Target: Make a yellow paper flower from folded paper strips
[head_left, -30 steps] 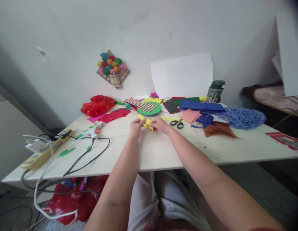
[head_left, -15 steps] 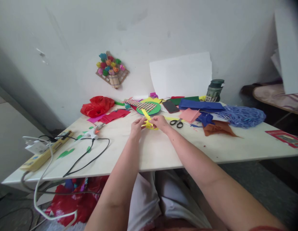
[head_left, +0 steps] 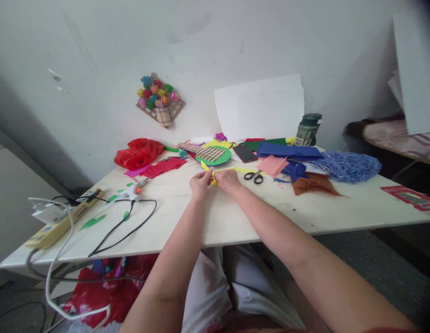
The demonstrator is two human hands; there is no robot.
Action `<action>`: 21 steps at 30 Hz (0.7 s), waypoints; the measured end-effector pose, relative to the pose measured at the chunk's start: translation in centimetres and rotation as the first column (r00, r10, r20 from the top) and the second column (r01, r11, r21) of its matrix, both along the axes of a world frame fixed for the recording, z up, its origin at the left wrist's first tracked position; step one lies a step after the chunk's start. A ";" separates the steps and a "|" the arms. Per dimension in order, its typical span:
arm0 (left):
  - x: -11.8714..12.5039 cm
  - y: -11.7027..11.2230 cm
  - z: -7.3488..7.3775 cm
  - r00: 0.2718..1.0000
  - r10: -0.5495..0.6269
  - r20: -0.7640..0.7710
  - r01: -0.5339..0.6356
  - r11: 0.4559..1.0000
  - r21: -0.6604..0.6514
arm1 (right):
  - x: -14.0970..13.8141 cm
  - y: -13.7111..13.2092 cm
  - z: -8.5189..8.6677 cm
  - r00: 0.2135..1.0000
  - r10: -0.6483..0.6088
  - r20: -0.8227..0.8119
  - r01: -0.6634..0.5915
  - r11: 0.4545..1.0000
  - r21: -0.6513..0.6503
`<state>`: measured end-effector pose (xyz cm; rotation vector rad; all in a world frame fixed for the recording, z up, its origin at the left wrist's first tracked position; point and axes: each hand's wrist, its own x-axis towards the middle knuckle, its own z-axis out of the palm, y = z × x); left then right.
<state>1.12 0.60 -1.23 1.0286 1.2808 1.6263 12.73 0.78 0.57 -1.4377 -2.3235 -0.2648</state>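
Observation:
My left hand (head_left: 201, 181) and my right hand (head_left: 228, 180) are close together over the middle of the table, both closed on yellow paper (head_left: 204, 165). One end of the paper sticks up beyond my left fingers; more of it shows between the hands, partly hidden by them. Just behind lies a green round-ended board with a lattice of thin sticks (head_left: 213, 155). Black-handled scissors (head_left: 254, 177) rest to the right of my right hand, near a strip of yellow paper (head_left: 247, 170).
On the left are a glue gun (head_left: 132, 190) with its looping cable and a yellow power strip (head_left: 58, 224). A red plastic bag (head_left: 138, 153) sits at the back left. Pink paper (head_left: 273, 165), a phone (head_left: 245, 153), blue shredded strands (head_left: 350, 166) and a dark bottle (head_left: 308, 129) are on the right.
My hands have drawn closer together around the yellow paper. Its upright end now leans left, and less of the paper shows. My right hand has turned, knuckles more upward.

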 end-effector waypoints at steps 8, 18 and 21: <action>-0.5 0.3 0.0 0.991 0.096 0.093 -0.092 0.995 -0.043 | -0.4 -0.1 0.0 0.997 0.074 -0.020 -0.073 0.996 0.047; -2.7 -0.1 0.5 0.720 0.207 -0.662 -0.352 0.932 -0.092 | 2.7 2.6 -0.1 0.737 -0.242 -0.631 0.046 0.949 -0.310; -2.9 0.2 0.3 0.648 0.111 -0.753 -0.282 0.954 -0.103 | 2.2 2.4 -0.1 0.728 -0.211 -0.652 -0.019 0.945 -0.327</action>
